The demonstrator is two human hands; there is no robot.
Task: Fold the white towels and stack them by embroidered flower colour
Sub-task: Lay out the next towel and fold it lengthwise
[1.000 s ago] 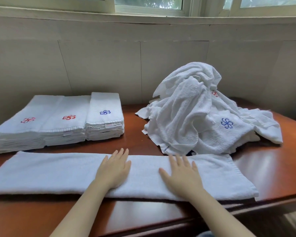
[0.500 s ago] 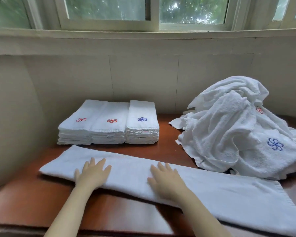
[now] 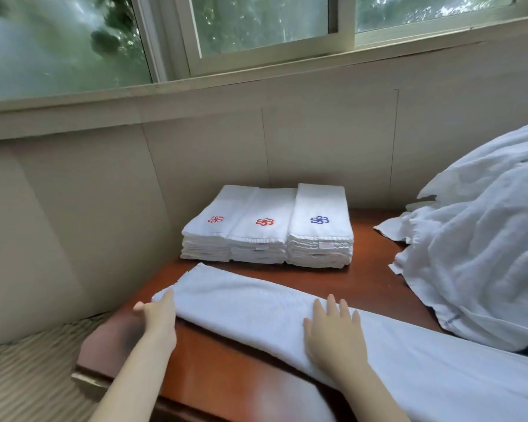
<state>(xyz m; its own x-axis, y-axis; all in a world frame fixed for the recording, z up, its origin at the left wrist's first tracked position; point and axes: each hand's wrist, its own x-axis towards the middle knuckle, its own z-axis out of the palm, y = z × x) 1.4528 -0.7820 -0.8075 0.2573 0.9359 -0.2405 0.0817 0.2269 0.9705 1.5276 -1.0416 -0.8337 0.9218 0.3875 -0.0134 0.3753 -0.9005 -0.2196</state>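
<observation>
free: bare table (image 3: 368, 274) | blocked: stacks (image 3: 265, 229) behind, heap (image 3: 476, 254) right

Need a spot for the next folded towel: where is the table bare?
Bare table shows in a strip between the stacks and the long towel, widening between the blue stack and the pile, and at its near left corner by the left hand. The right side is crowded by pile and towel.

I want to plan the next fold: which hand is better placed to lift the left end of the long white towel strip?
Probably the left hand: it touches the end of the long white towel strip; the right hand lies flat on its middle.
</observation>
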